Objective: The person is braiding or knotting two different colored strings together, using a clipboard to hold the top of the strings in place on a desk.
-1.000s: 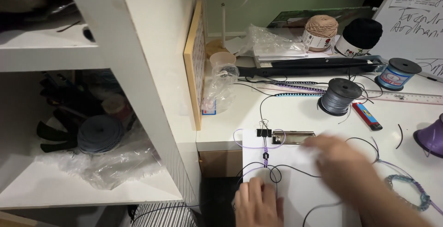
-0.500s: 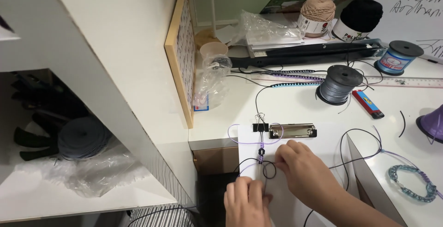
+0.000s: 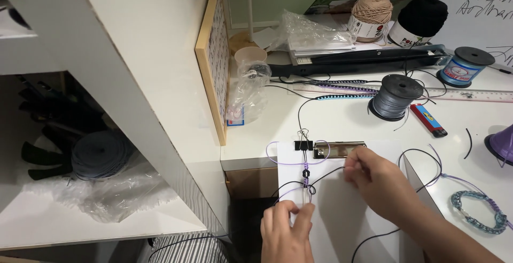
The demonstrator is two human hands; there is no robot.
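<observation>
Both pinched shut: left hand [image 3: 286, 231] on purple cord [image 3: 299, 188] end, right hand [image 3: 377, 180] prob. black cord [image 3: 326, 173].

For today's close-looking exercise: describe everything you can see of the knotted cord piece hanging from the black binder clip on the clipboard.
The knotted cord piece is a short, narrow braid of purple and black strands, lying flat on the white clipboard. Its top is pinched by the black binder clip, with a purple loop spreading to either side. Loose strands run out from its lower end: the left hand pinches those below, and the right hand pulls a black strand sideways.
</observation>
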